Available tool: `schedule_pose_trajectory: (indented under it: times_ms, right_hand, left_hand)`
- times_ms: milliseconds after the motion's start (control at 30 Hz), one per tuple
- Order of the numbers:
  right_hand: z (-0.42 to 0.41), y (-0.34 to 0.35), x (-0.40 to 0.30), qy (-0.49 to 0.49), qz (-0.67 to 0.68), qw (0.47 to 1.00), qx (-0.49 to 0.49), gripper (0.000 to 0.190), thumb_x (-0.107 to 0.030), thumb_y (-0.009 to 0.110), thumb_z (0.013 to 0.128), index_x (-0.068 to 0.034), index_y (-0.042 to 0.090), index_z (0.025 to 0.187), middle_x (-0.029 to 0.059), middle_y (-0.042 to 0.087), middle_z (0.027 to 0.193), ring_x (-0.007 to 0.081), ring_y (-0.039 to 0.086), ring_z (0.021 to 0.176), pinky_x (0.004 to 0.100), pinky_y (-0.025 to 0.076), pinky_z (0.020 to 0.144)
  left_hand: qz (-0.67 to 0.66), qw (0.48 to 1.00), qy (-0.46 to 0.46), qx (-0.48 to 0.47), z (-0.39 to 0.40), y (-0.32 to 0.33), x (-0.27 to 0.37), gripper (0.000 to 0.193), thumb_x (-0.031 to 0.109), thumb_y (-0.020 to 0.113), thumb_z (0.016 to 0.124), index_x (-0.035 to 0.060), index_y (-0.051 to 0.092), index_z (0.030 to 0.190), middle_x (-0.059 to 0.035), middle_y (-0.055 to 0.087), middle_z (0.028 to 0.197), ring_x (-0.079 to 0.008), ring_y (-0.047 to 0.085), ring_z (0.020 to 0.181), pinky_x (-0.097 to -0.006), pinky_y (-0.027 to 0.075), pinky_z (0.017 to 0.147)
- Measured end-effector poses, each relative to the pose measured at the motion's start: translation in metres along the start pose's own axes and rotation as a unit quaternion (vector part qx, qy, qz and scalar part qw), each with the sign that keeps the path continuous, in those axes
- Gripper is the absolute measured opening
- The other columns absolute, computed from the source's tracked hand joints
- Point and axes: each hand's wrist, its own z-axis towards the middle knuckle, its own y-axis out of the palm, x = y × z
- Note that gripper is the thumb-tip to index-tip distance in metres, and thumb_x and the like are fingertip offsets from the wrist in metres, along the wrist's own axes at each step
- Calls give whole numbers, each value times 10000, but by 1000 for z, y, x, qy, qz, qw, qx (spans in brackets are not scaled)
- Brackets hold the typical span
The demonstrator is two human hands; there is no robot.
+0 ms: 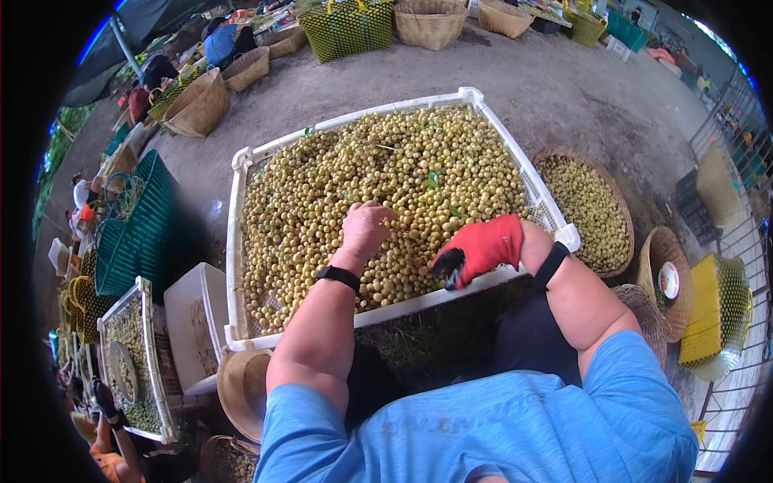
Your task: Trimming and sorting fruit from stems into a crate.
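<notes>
A white plastic mesh tray point(233, 241) in front of me is heaped with small round yellowish fruits point(338, 175). A few green leaves point(431, 180) and thin stems are mixed among them. My left hand point(366, 226), bare, rests over the middle of the heap with its fingers curled down into the fruits. Its fingertips are hidden, so whether it holds anything does not show. My right hand point(480, 250) wears a red glove with a black palm. It bends downward at the tray's near edge, right of centre, slightly blurred; its grip is unclear.
Right of the tray stands a wicker basket point(630, 232) full of similar fruits. Other woven baskets point(685, 296) sit nearer me. At left are a green plastic basket point(136, 241), a white box point(193, 326) and another fruit tray point(154, 362), where a gloved person works. More people and baskets are farther off.
</notes>
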Motion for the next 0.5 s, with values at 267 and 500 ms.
schedule_pose_trajectory:
  times_ms: [267, 500]
  right_hand:
    - [19, -5, 15, 69, 12, 950, 306, 326, -335, 709, 810, -63, 695, 988, 154, 698, 890, 287, 671, 809, 377, 508, 737]
    - [38, -5, 24, 112, -39, 935, 335, 349, -355, 667, 822, -84, 682, 1041, 183, 685, 967, 346, 648, 951, 409, 501, 843]
  left_hand:
    - [44, 998, -5, 44, 7, 19, 10, 110, 184, 711, 665, 204, 752, 766, -15, 648, 867, -238, 565, 928, -349, 469, 813]
    - [-40, 998, 36, 24, 22, 23, 53, 218, 304, 740, 743, 100, 700, 809, -113, 670, 700, -319, 660, 702, -428, 525, 671]
